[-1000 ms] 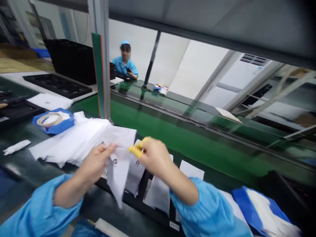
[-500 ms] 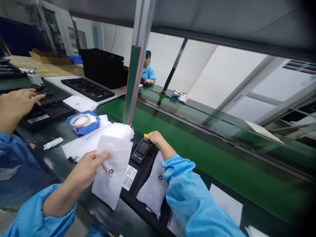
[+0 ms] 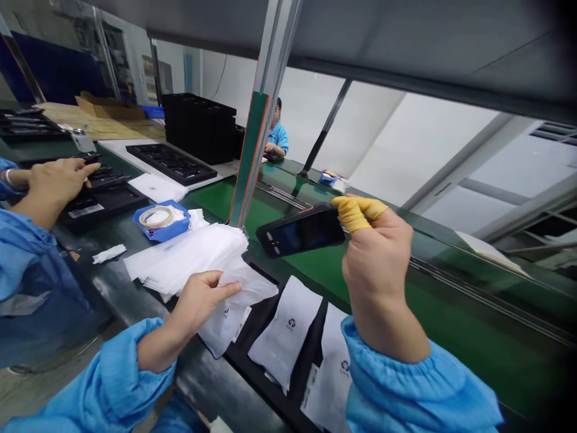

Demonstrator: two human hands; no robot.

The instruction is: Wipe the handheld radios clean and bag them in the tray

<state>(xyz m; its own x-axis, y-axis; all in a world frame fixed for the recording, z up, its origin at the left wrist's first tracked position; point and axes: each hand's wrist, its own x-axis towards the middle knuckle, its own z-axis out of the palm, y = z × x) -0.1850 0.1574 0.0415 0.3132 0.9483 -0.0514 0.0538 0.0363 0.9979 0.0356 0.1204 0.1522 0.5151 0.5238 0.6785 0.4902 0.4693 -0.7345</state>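
My right hand (image 3: 376, 252), with yellow finger covers on some fingers, grips a black handheld device (image 3: 300, 230) by one end. The device hangs tilted above the black tray, its screen toward me. My left hand (image 3: 198, 304) pinches a white plastic bag (image 3: 247, 282) printed with a recycling mark; the bag's upper part is bent toward the right. Below lies a black tray (image 3: 252, 337) with a bagged item (image 3: 288, 328) in it, and another white bag (image 3: 331, 367) beside that, partly behind my right sleeve. A label sheet (image 3: 242, 323) shows at the tray's left.
A stack of white bags (image 3: 189, 255) lies behind my left hand, near a blue box (image 3: 169, 225) holding a tape roll. At left, a co-worker's hand (image 3: 58, 180) reaches over a black tray. A metal post (image 3: 259, 132) rises ahead. Another person sits across the green belt (image 3: 451, 325).
My right hand has lifted the device out of the tray, up and to the right. My left hand has moved right with the bag, whose top now bends over.
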